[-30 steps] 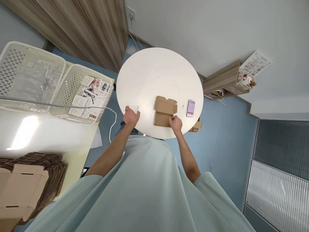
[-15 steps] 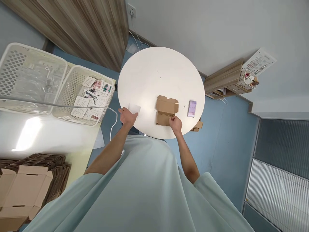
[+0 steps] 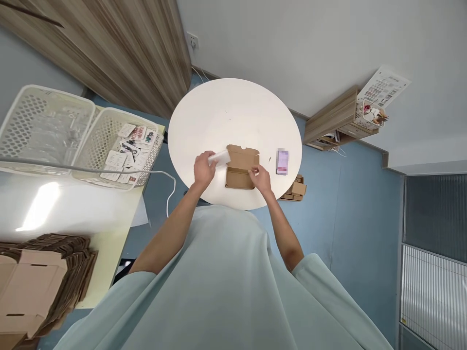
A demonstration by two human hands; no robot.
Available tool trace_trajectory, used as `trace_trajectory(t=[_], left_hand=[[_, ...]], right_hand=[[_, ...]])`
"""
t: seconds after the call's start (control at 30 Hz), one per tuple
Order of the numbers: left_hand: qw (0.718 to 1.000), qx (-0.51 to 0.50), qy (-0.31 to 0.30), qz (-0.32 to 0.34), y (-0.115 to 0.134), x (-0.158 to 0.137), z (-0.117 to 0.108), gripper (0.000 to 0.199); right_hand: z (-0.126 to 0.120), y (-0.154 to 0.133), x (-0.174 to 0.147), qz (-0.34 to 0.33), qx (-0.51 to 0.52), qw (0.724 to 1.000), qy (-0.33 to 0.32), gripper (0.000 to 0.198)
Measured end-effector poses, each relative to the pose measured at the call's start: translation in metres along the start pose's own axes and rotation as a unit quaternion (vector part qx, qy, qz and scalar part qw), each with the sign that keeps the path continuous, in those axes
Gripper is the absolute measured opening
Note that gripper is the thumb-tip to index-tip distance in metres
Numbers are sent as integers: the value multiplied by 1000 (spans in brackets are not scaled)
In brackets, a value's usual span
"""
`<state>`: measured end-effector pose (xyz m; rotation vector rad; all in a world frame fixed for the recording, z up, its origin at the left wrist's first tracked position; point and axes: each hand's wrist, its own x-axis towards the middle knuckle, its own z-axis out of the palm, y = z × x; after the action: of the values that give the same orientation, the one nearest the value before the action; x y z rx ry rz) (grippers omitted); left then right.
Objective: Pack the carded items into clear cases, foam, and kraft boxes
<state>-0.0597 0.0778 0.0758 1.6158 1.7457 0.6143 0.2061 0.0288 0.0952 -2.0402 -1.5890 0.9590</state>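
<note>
An open brown cardboard box point(image 3: 240, 179) lies near the front of the round white table point(image 3: 204, 112), its lid folded back away from me. My left hand point(image 3: 204, 170) is closed on a flat white packet point(image 3: 220, 158), raised just left of the lid. Whether it is paper or thin plastic I cannot make out. At the box's right side, my right hand point(image 3: 261, 179) pinches the edge near the lid hinge, fingers bent. The box looks bare inside.
A blurred purple phone-like item point(image 3: 282, 161) lies right on the table. Cardboard boxes point(image 3: 297, 188) sit below the table's right edge. On the left side table are a basket of cards point(image 3: 98, 141), a basket of clear plastic point(image 3: 25, 112), a cable and stacked flat cartons point(image 3: 36, 282).
My left hand has lifted the white packet off the tabletop and carried it right, up beside the box lid. The right hand stays at the box's right side. The view has shifted slightly.
</note>
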Motion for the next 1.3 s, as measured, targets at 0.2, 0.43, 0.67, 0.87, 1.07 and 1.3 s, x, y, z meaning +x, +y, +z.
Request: trace_trajectory(t=[0.2, 0.43, 0.67, 0.87, 1.07, 1.3], left_hand=[[978, -81, -159, 109, 47, 12, 18, 41], [974, -66, -201, 83, 58, 6, 46, 41], [991, 2, -99, -85, 54, -1, 72, 47], [986, 6, -147, -78, 36, -10, 85, 7], [980, 29, -186, -61, 20, -15, 98, 14], [968, 64, -238, -51, 19, -17, 103, 28]], right_hand=[[-20, 3, 20, -104, 102, 989, -7, 63], [-25, 17, 17, -43, 115, 991, -53, 31], [-5, 22, 12, 39, 56, 997, -46, 23], [12, 29, 20, 50, -14, 994, -94, 17], [22, 36, 21, 12, -117, 984, -134, 22], [31, 38, 19, 1, -211, 963, -168, 19]])
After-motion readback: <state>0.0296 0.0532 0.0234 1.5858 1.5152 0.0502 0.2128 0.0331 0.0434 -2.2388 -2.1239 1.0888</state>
